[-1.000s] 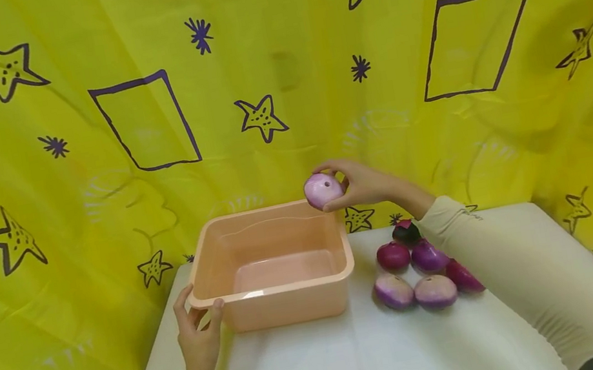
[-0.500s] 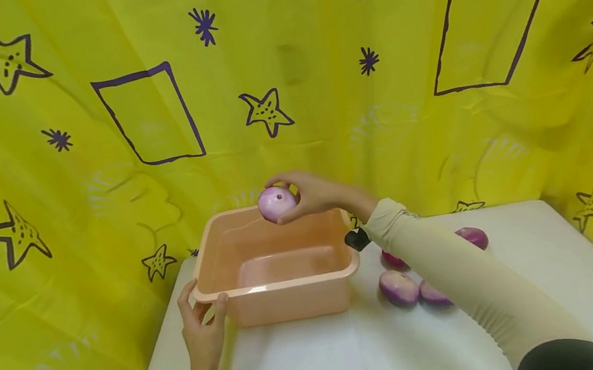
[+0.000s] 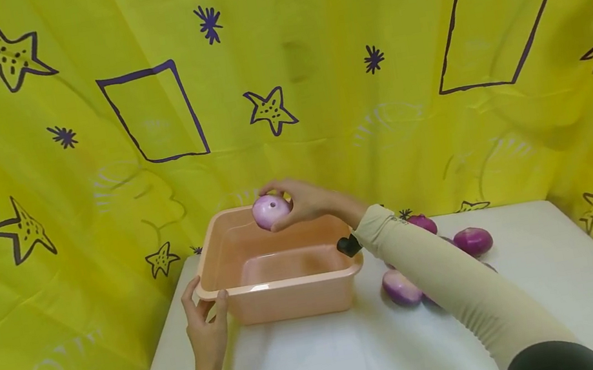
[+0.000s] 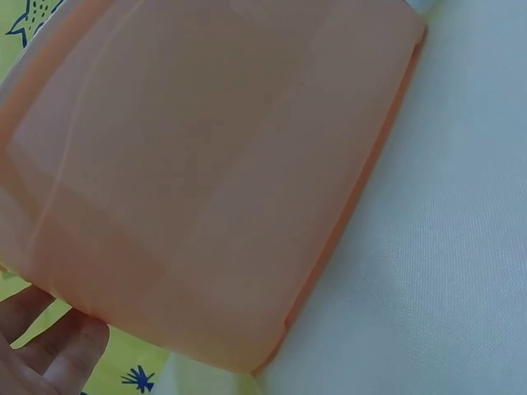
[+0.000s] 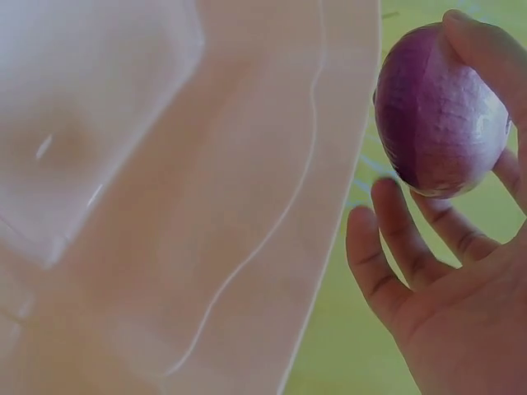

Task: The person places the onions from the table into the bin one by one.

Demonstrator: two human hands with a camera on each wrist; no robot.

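A peach-coloured plastic basin (image 3: 292, 302) stands on the white table, its inside bare in the head view. My right hand (image 3: 305, 200) holds a pale purple onion (image 3: 270, 212) over the basin's back rim. Thumb and fingers pinch that onion (image 5: 440, 115) in the right wrist view, while the other fingers spread below it. At the basin's front left corner, my left hand (image 3: 207, 334) grips the rim with the thumb on the front side. The left wrist view has the left fingertips (image 4: 86, 341) against the wall of the basin (image 4: 206, 164).
Several purple and red onions lie on the table (image 3: 315, 365) right of the basin, among them a dark one (image 3: 473, 241) and a pale one (image 3: 401, 288). My right sleeve (image 3: 435, 273) covers part of the group. A yellow patterned curtain (image 3: 303, 13) hangs behind the table.
My right hand has carried the onion leftward, from above the basin's back right corner to over its back middle, slowing in the last half second. My left hand keeps its grip on the rim.
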